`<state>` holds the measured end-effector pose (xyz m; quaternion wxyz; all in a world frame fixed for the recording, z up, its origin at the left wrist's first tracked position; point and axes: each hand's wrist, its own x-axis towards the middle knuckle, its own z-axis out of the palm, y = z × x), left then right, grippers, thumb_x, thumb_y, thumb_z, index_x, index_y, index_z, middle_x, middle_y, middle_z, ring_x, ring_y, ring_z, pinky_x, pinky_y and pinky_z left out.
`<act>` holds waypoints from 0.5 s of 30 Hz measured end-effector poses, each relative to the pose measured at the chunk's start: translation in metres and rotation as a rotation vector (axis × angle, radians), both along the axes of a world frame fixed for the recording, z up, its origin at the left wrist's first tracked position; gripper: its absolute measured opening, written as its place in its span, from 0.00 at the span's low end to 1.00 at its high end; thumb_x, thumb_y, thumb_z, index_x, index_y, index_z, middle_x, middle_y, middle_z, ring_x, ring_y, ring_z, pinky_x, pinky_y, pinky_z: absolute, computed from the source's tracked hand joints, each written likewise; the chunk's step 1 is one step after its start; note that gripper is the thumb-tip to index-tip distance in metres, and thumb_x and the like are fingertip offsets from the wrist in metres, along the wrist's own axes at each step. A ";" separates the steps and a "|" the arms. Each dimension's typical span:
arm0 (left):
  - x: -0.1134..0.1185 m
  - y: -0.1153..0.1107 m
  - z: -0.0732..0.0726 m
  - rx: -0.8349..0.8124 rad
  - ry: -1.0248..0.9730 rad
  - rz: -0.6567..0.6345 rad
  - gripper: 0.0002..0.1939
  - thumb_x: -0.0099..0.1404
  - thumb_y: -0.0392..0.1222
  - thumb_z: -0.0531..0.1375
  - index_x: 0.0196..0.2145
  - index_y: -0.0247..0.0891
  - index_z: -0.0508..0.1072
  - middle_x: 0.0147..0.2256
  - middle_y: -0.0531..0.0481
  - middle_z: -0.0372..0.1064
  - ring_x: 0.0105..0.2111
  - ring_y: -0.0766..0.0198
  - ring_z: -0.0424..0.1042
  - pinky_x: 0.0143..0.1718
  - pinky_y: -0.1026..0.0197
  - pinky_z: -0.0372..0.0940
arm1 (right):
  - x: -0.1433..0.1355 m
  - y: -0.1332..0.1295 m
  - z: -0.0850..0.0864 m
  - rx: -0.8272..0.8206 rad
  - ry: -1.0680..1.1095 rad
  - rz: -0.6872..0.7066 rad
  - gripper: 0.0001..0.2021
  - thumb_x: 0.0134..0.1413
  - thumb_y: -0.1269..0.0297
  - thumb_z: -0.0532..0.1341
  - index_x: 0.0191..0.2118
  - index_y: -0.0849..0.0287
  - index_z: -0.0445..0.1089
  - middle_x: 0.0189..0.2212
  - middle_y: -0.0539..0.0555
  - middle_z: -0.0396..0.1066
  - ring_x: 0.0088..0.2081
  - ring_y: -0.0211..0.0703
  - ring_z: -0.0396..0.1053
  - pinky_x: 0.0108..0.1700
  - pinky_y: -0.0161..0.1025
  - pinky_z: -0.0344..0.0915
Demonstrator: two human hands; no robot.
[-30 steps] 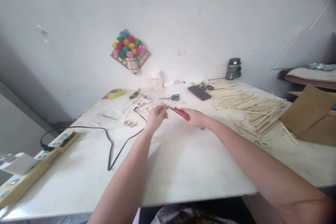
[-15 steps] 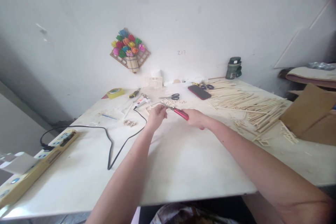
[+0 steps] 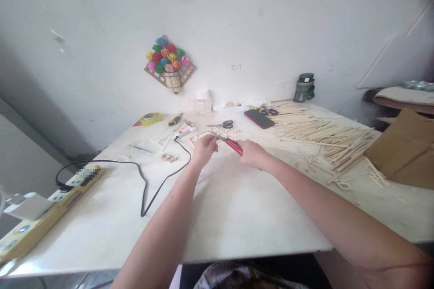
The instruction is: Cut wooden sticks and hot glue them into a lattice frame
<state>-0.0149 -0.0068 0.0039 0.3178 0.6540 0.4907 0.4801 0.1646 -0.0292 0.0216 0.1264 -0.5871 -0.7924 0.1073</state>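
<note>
My right hand (image 3: 252,154) is wrapped round the red handles of a cutting tool (image 3: 233,146), whose metal jaws point up and left. Close by those jaws, my left hand (image 3: 205,148) has its fingers pinched together; whatever they hold is too small to make out. Light wooden pieces (image 3: 233,131) lie just behind the tool, near black-handled scissors (image 3: 225,124). A white glue gun (image 3: 185,131) rests behind my left hand, and a small pile of wooden bits (image 3: 168,158) is to its left.
Many thin sticks (image 3: 325,133) spread over the right of the table (image 3: 237,226), beside cardboard (image 3: 403,149). A phone (image 3: 259,118), green bottle (image 3: 304,88) and yellow tape (image 3: 151,119) are at the back. A black cord (image 3: 142,189) runs to the power strip (image 3: 68,205) at left.
The handles of the red tool appear closer together in my right hand. The whole view has shifted slightly; my left hand is still beside the jaws.
</note>
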 end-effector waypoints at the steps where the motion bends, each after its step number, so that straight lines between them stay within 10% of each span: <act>1: 0.000 0.000 0.000 0.003 -0.005 -0.001 0.13 0.58 0.48 0.52 0.24 0.36 0.64 0.15 0.55 0.61 0.14 0.74 0.51 0.17 0.68 0.48 | -0.001 0.001 -0.002 0.022 -0.001 -0.004 0.23 0.40 0.62 0.59 0.46 0.61 0.64 0.36 0.61 0.70 0.36 0.50 0.68 0.33 0.37 0.60; 15: 0.004 0.002 -0.004 0.117 0.069 0.026 0.14 0.59 0.47 0.50 0.22 0.37 0.64 0.17 0.55 0.63 0.18 0.71 0.59 0.24 0.67 0.54 | 0.009 0.013 -0.005 -0.072 -0.015 0.025 0.19 0.38 0.70 0.56 0.42 0.61 0.63 0.35 0.59 0.70 0.34 0.48 0.68 0.29 0.36 0.58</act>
